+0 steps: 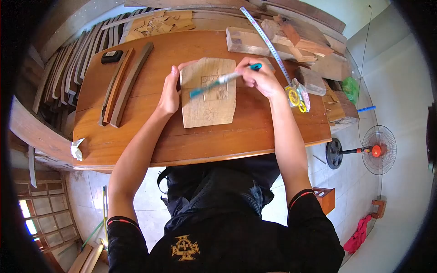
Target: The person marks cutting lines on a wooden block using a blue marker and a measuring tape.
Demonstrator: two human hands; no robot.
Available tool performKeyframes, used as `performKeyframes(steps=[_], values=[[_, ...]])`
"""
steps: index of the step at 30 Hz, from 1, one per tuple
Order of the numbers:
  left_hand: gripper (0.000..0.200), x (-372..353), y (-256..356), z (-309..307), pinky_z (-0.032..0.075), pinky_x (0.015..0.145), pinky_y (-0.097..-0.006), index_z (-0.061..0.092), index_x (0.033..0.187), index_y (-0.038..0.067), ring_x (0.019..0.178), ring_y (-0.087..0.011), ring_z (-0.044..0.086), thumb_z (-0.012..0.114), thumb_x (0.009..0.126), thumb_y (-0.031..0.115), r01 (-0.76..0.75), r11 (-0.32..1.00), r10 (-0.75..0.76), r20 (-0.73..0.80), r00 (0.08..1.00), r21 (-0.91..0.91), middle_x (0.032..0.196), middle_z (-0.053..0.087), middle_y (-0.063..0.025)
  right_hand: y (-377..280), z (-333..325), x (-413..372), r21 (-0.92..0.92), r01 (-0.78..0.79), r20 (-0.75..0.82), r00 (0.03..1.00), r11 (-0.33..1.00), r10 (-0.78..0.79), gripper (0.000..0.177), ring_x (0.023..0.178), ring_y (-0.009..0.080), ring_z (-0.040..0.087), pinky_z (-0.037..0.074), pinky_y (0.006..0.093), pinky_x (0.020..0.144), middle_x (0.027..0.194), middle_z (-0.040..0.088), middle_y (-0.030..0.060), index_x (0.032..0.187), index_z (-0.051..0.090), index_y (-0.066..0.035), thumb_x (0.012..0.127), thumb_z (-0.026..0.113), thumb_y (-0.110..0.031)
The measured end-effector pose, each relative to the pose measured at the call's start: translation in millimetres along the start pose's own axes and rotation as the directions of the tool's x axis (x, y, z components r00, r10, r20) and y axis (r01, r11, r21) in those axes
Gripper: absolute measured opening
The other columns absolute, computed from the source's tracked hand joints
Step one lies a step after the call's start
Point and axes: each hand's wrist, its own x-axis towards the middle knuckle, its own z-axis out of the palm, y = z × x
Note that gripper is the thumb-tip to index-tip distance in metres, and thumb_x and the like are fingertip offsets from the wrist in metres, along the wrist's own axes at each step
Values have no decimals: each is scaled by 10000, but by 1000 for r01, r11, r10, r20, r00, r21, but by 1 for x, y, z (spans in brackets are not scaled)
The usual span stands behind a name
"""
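A carved wooden block point(209, 116) is held over the table, with square-framed line carving on its face. Along its left edge, my left hand point(170, 93) grips it, thumb raised and the other fingers mostly hidden behind the wood. My right hand point(259, 79) is closed around the handle of a slim teal-and-white brush point(223, 79), pinched near its teal end. The brush slants across the block's face, its teal head point(196, 93) near the left edge and slightly blurred.
Wooden strips point(122, 86) and a small black case point(112, 56) lie left on the table point(200, 148). A tape measure point(266, 41) and yellow tape rolls point(295, 96) are at right. Wood blocks point(250, 41) are stacked behind. A fan point(379, 149) stands at right, crumpled paper point(77, 149) at the left corner.
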Motion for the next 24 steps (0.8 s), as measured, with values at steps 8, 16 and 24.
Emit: performKeyframes(steps=[8,16,24], values=[[731,3,-6,1,349,1080,-386,506,1315,-74,1206,-249,532,187,1038,522,-38,999,37,-47,998,-34,1279,590,-166,0,-12,-12,74,132,-112,986,988,-123,127,541,64,420,334,221,489,629,487,-17,953,644,18,929,648,-107],[710,2,-8,1,348,1077,-380,516,1305,-77,1211,-245,525,222,1039,513,-47,998,45,-51,998,-41,1278,588,-170,-4,-17,-19,-4,147,-115,983,989,-147,112,553,76,460,363,230,491,632,513,6,936,650,23,913,641,-86],[447,13,-5,5,375,1037,-316,584,1256,-40,1164,-180,533,483,1020,326,61,998,-61,-86,994,-1,1236,614,-128,-9,-11,-18,23,197,-261,948,980,-184,116,549,82,464,378,229,501,628,526,11,942,648,17,922,641,-98]])
